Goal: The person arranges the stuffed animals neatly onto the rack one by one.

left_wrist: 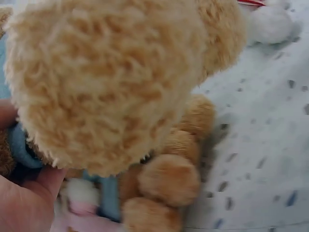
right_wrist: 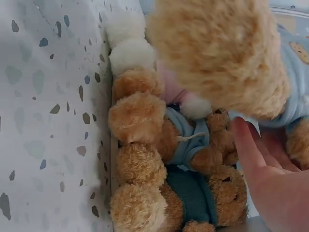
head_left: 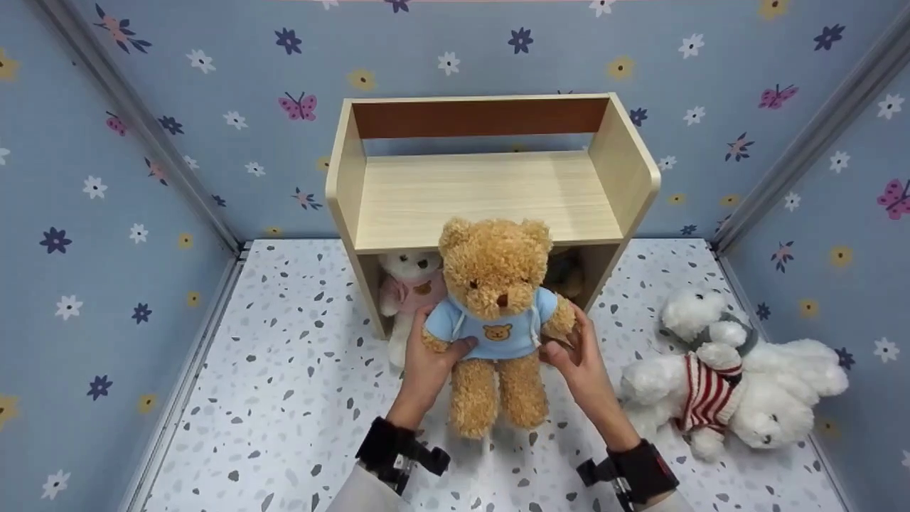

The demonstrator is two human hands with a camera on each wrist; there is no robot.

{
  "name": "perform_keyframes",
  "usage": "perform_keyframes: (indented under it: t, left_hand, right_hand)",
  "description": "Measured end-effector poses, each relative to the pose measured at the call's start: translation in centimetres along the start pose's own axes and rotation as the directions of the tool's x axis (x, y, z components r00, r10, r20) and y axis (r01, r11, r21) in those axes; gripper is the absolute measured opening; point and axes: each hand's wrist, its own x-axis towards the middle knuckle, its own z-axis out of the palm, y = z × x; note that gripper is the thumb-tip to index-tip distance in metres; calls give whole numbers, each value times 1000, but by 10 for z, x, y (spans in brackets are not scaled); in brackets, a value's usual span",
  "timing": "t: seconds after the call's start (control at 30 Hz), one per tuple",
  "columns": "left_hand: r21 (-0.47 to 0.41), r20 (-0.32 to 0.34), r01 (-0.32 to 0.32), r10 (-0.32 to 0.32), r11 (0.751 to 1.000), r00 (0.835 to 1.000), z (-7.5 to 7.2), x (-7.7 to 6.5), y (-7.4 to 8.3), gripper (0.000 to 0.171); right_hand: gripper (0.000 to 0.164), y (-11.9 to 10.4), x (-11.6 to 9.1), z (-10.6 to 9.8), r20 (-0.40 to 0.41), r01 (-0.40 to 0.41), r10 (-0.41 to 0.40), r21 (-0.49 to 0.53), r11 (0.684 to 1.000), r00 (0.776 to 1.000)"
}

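Note:
A curly brown teddy bear [head_left: 501, 267] in a light-blue hoodie is held upright in front of a small wooden shelf [head_left: 469, 195]. My left hand [head_left: 425, 366] grips its arm and side at the left of the head view, thumb in front. My right hand [head_left: 589, 370] holds the opposite arm and side. Behind it, in the shelf's lower compartment, sits a white plush toy [head_left: 412, 288] in pink. The right wrist view also shows a brown bear [right_wrist: 137, 116] in light blue and another [right_wrist: 140, 203] in teal there. The held bear hides much of that compartment.
To the right, two white plush toys lie on the speckled floor [head_left: 284, 398]: one in a red-striped sweater [head_left: 711, 391], the other [head_left: 697, 313] with something grey around it. Blue flowered panels [head_left: 455, 57] enclose the space at the back and both sides.

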Motion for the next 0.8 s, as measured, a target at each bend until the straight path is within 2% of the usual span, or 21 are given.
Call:
perform_keyframes:
  t: [0.07,0.23,0.33,0.43,0.63,0.8]
  left_hand:
    - [-4,-16,-19,19,1000,1000,-3,5,12,63]
    - [-38,-22,-112,111,993,994,-11,20,48,63]
    - [-56,-45,-175,172,983,984,-13,34,70,60]
    - [-69,-91,-221,214,973,972,-14,51,90,60]
    - [-70,-163,-265,251,962,954,-11,79,120,61]
    - [-37,-196,-251,240,967,951,-9,99,132,63]
  right_hand:
    - [62,4,0,-5,-2,33,-32,40,999,999]
    - [48,14,-3,-15,-32,105,-105,16,994,994]
    - [41,17,-6,-19,-50,118,-119,-24,993,992]
    - [37,20,-7,-21,-73,95,-100,-61,994,992]
    - [34,24,-7,-22,-108,50,-60,-95,994,992]
    - [32,26,-7,-22,-110,50,-62,-107,993,992]
